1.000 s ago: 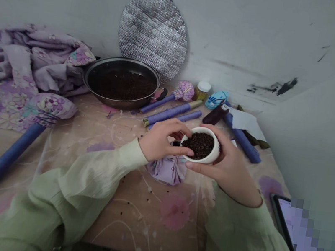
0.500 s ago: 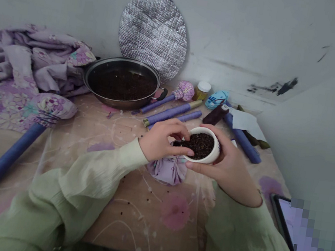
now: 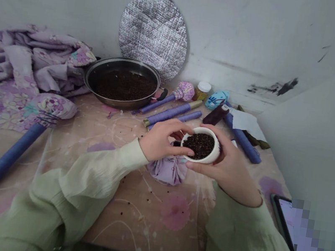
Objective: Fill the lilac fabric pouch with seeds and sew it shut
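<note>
A white ceramic cup (image 3: 214, 150) filled with dark seeds (image 3: 199, 146) sits between my hands, above the tabletop. My right hand (image 3: 215, 158) wraps around its right side and underside. My left hand (image 3: 165, 140) curls around the cup's left side, with its fingertips at the rim. A small dark item shows under my left fingers, too small to identify. Just below the cup lies a tied lilac floral cloth bundle (image 3: 168, 170). Farther back, a dark metal pan (image 3: 123, 61) holds a layer of similar dark seeds (image 3: 125, 87).
Blue and purple wrapped rods (image 3: 169, 115) and a small lidded jar (image 3: 203, 91) lie behind my hands. A quilted silver disc (image 3: 154, 30) leans on the wall. Crumpled floral fabric (image 3: 27, 65) is heaped at left. A tablet (image 3: 280, 215) lies at right.
My left fingers, which reached over the seeds half a second ago, have drawn back to the cup's left rim. The cup has barely moved.
</note>
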Demonstrator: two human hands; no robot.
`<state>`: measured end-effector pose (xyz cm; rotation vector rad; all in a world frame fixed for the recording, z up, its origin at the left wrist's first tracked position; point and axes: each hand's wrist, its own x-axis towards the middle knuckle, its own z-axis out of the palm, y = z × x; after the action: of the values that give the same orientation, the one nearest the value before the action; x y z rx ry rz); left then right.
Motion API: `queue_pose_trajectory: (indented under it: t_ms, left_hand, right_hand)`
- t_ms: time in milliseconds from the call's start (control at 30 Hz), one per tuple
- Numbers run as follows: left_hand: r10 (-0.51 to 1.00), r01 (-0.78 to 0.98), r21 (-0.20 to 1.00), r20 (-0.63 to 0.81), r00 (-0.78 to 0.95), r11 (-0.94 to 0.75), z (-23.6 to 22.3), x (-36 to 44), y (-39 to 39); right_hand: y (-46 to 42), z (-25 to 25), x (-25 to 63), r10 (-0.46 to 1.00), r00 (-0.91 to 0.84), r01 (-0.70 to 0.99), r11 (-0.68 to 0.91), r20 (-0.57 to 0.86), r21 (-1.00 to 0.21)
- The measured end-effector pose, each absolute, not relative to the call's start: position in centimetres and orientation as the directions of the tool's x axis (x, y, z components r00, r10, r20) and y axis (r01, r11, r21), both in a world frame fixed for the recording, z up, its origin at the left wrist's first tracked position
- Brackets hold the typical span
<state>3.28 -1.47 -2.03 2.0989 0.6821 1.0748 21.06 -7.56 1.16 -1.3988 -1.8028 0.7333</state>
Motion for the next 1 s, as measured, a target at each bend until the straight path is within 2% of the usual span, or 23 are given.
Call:
queue_pose_trajectory:
  t_ms: [433, 1000]
  left_hand:
    - [0.674, 0.195, 0.701, 0.51, 0.535, -0.685, -2.06, 3.22, -1.36]
    - [0.665, 0.157, 0.705, 0.536, 0.52, -0.691, -2.13, 3.25, -1.41]
  right_hand:
    - [-7.52, 1.14, 21.04, 0.971, -0.139, 0.565, 0.239, 0.194, -0.79]
    - [-7.5, 1.26, 20.98, 0.97, -0.139, 0.568, 0.241, 0.197, -0.787]
